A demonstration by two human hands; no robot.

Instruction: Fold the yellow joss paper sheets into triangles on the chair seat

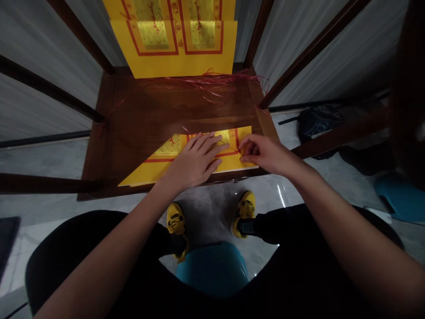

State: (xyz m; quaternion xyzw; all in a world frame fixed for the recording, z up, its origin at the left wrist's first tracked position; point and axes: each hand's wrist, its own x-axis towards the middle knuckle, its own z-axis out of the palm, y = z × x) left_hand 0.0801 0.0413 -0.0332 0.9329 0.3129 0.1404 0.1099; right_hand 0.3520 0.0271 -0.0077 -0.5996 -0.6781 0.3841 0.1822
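Folded yellow paper (156, 167) with red borders and gold panels lies along the near edge of a brown wooden seat; its left end is slanted to a point. My left hand (194, 161) rests flat over its middle, palm down, fingers spread. At the paper's right end is my right hand (257, 150), thumb and fingers curled together near the red border; whatever is between the fingertips is too small to make out.
More yellow sheets (182, 66) with red and gold print are at the far edge. Pink-red strings (212, 82) lie beside them. Wooden bars (295, 62) rise around the seat. A dark bag (320, 122) is on the floor at right, and a blue stool (212, 268) shows below.
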